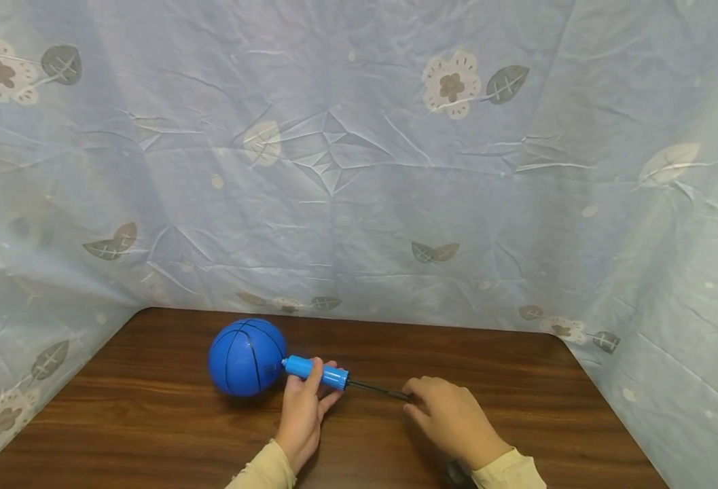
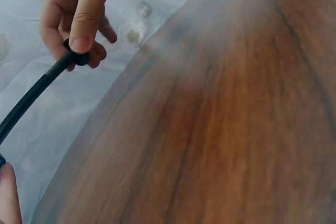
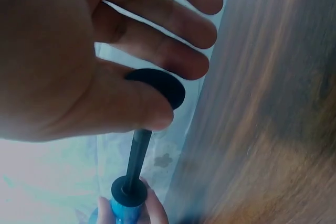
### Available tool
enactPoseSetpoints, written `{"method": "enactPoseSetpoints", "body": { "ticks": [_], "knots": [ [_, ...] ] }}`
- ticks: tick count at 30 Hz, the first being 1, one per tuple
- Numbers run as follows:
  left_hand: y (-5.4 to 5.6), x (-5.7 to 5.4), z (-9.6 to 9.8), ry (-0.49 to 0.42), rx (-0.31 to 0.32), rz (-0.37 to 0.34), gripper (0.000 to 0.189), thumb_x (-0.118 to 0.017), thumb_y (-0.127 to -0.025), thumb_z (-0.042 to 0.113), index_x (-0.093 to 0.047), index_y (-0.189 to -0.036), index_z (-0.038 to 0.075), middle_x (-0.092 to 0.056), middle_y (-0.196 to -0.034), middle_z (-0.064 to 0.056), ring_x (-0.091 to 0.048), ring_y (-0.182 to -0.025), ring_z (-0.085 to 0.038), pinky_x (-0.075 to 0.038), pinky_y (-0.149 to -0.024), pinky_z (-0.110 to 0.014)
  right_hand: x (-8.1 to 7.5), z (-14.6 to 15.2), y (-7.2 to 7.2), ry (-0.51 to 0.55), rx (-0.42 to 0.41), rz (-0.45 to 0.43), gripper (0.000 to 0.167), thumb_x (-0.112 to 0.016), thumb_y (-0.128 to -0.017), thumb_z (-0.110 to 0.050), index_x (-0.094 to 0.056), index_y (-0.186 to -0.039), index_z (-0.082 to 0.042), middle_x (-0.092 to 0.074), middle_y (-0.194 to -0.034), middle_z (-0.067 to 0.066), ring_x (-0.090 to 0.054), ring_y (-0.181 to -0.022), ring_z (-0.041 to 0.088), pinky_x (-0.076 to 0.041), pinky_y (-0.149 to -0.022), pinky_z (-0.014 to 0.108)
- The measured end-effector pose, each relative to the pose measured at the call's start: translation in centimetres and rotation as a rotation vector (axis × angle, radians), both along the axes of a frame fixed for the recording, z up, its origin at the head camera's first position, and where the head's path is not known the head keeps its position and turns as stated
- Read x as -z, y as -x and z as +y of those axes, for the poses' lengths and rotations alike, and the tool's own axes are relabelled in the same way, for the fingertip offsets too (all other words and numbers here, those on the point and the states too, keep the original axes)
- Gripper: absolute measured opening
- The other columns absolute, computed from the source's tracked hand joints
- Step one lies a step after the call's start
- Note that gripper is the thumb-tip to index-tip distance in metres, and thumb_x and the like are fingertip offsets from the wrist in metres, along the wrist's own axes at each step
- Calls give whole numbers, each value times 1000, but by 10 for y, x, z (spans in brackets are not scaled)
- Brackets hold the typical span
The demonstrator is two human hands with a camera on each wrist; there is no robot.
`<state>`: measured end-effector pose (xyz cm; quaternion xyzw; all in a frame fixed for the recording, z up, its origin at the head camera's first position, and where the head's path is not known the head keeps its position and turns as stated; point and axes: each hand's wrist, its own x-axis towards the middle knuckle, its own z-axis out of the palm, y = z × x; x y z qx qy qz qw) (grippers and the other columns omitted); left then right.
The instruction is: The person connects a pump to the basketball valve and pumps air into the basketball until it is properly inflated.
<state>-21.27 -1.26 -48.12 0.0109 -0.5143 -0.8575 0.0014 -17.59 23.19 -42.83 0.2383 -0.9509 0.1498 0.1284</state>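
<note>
A blue ball with black basketball lines [image 1: 246, 357] sits on the left part of the table. The nozzle end of a small blue hand pump [image 1: 298, 367] meets its right side; whether it is inserted is too small to tell. My left hand [image 1: 301, 415] holds the pump's barrel from below, thumb across it. A black rod [image 1: 371, 387] extends out of the barrel toward my right hand [image 1: 456, 420]. In the right wrist view, that hand pinches the rod's round black handle [image 3: 167, 85] between thumb and index finger, the other fingers standing away from it.
The dark wooden table [image 1: 212, 441] has rounded far corners. Pale blue floral cloth [image 1: 359, 224] hangs behind it and at both sides. A dark object [image 1: 458, 473] lies partly hidden beside the right sleeve.
</note>
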Motion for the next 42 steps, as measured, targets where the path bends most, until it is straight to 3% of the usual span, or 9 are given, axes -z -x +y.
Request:
{"method": "enactPoseSetpoints", "body": {
  "ticks": [4,13,16,22,32,42],
  "knots": [
    [1,0,-4,-45,27,-13,66,-41,-111,45,-17,-150,-2,-47,-144,-31,-60,-127,-33,-53,-103,-49,-1,1,-1,-18,17,-4,17,-83,-89,-20,-73,-102,-16,-72,-90,-8,-64,-74,4,-51,-58,20],
    [-6,-3,4,-62,47,-37,67,-38,-112,44,-8,-155,2,-40,-150,-32,-47,-141,-38,-46,-109,-56,-3,0,-2,-89,-115,149,20,-81,-90,-18,-61,-91,-18,-52,-78,-13,-41,-66,2,-38,-52,20],
    [-11,-4,10,-53,53,-36,68,-38,-112,44,-7,-155,0,-38,-151,-34,-42,-144,-42,-45,-109,-57,-2,-1,-1,-94,-153,172,23,-81,-90,-19,-58,-89,-19,-50,-78,-14,-40,-67,2,-39,-53,20],
    [-23,-5,21,-18,91,-45,70,-40,-112,45,-8,-153,-2,-37,-152,-36,-40,-145,-44,-46,-109,-56,2,-2,-1,-53,-203,140,18,-80,-91,-21,-63,-93,-17,-53,-83,-15,-43,-70,-1,-47,-59,19],
    [-35,-3,36,-31,148,-57,71,-46,-110,45,-11,-148,-4,-42,-148,-36,-45,-142,-44,-46,-108,-57,2,-13,-4,-37,-208,94,17,-79,-92,-26,-65,-97,-18,-57,-82,-15,-43,-68,-3,-46,-57,17],
    [-30,-3,30,5,155,-23,64,-41,-113,42,-15,-149,-4,-49,-143,-34,-54,-134,-44,-53,-102,-52,1,-15,-7,-35,-122,28,18,-81,-90,-32,-67,-95,-21,-56,-78,-16,-41,-63,-4,-40,-51,16]
  ]
}}
